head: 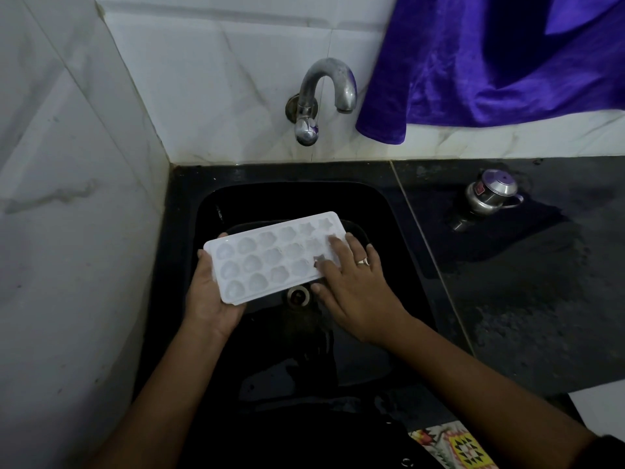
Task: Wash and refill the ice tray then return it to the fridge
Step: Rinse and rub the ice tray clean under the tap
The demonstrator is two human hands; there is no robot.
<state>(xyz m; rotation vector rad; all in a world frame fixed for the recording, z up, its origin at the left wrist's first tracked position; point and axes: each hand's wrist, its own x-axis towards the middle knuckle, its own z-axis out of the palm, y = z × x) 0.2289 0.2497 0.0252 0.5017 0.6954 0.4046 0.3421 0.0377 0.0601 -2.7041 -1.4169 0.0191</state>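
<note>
A white plastic ice tray (270, 257) with several shaped cavities is held level over the black sink (399, 231). My left hand (208, 299) grips its near-left end from below, thumb on the rim. My right hand (355, 286), with a ring on one finger, lies flat on the tray's right end, its straight fingers pressing on the cavities. The chrome tap (326, 93) juts from the tiled wall above the sink; no water stream is visible.
The sink's drain (298, 295) shows just below the tray. A dark wet counter (524, 282) stretches to the right, with a small steel lidded pot (492, 194) on it. A purple cloth (490, 62) hangs at upper right. White tiled walls close off the left and back.
</note>
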